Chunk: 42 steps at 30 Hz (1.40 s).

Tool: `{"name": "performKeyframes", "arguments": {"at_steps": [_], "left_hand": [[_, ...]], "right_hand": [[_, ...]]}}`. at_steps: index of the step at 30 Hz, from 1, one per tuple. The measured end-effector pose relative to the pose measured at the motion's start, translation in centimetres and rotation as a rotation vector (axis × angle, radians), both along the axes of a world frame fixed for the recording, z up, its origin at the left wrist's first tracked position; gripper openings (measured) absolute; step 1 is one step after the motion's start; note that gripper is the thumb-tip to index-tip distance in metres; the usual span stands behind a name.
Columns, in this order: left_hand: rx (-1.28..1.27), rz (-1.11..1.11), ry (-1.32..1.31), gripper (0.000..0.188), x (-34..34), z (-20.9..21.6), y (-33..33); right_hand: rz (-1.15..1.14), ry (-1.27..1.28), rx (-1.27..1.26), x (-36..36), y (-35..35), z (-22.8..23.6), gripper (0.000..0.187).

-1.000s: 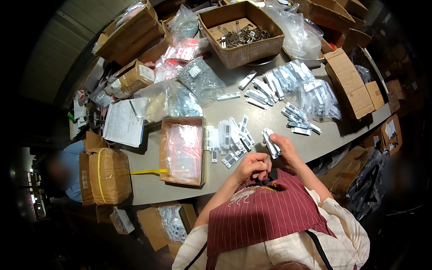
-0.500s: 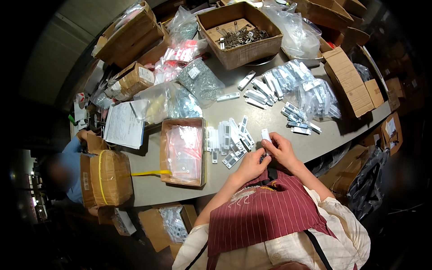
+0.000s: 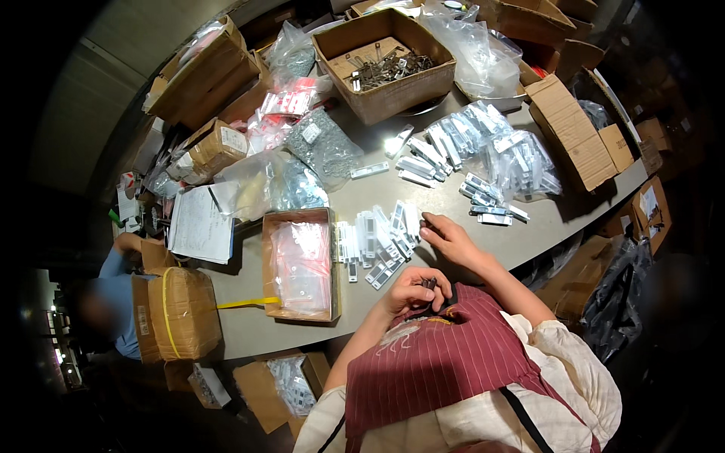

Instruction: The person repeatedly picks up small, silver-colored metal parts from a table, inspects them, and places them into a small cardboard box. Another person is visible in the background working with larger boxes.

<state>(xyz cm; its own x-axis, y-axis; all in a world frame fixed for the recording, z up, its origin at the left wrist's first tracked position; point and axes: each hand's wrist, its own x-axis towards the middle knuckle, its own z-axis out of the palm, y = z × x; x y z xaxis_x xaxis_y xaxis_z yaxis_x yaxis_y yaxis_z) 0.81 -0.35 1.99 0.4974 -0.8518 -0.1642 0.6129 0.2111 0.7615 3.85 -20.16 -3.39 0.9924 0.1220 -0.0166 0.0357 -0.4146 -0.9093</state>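
Observation:
My left hand (image 3: 414, 293) is curled close to the apron, its fingers closed around small dark metal pieces (image 3: 430, 284) that show only partly. Farther out, my right hand (image 3: 451, 240) reaches over the table's near side. Its fingers are apart, the tips beside a white strip-shaped part (image 3: 411, 217) at the right end of a loose pile. That pile of white and grey slotted strips (image 3: 368, 235) lies left of my right hand. Beside it stands an open carton (image 3: 331, 260) filled with clear, red-edged plastic bags (image 3: 298, 260).
A carton of dark metal clips (image 3: 389, 98) stands at the back. Bagged strips (image 3: 521, 162) and loose strips (image 3: 489, 198) lie to the right. Papers (image 3: 200, 226) and bags of small hardware (image 3: 325, 143) are on the left, where another person's blue sleeve (image 3: 113, 264) shows beside a taped box (image 3: 185, 313).
My hands have moved apart. The right hand has carried a white strip left to the pile and let go; the left has drawn back toward the apron. The view has shifted slightly.

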Motion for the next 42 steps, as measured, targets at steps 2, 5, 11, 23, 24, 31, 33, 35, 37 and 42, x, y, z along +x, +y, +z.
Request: {"name": "performKeyframes", "arguments": {"at_steps": [2,5,11,23,24,31,33,35,37,42], "left_hand": [[-0.07,0.098,0.036,0.035,-0.4,1.4,-0.4],[-0.05,0.098,0.168,0.028,-0.3,0.4,-0.6],[0.007,0.215,0.378,0.021,0.2,-2.7,-2.0],[0.237,0.339,0.202,0.019,0.9,-4.3,-2.8],[0.223,0.342,0.203,0.019,0.9,-4.4,-2.6],[0.229,0.365,0.212,0.019,0.8,-4.6,-2.7],[0.269,0.37,0.078,0.019,0.7,-6.4,-2.6],[0.326,0.355,-0.136,0.018,0.6,-10.1,-2.8],[0.357,0.342,-0.195,0.019,0.7,-9.2,-3.0],[0.518,0.314,-0.304,0.016,1.5,-4.4,-3.7]], "right_hand": [[-0.059,-0.04,-0.01,-0.7,-1.4,2.5,0.048],[-0.306,-0.389,-0.545,-1.7,-5.9,2.3,0.042],[-0.328,-0.35,-0.935,-4.3,-8.9,2.6,0.041],[-0.269,-0.394,-0.547,-3.7,-5.8,1.0,0.028],[-0.276,-0.401,-0.529,-3.6,-5.6,1.1,0.027],[-0.278,-0.132,-0.408,-2.2,-6.5,1.2,0.037],[-0.274,-0.148,-0.348,-1.7,-6.3,1.7,0.041],[-0.332,0.013,-0.261,-0.9,-6.6,1.9,0.046],[-0.375,0.025,-0.324,-0.2,-6.8,1.8,0.044],[-0.297,0.03,-0.468,1.8,-7.0,2.0,0.036]]}}
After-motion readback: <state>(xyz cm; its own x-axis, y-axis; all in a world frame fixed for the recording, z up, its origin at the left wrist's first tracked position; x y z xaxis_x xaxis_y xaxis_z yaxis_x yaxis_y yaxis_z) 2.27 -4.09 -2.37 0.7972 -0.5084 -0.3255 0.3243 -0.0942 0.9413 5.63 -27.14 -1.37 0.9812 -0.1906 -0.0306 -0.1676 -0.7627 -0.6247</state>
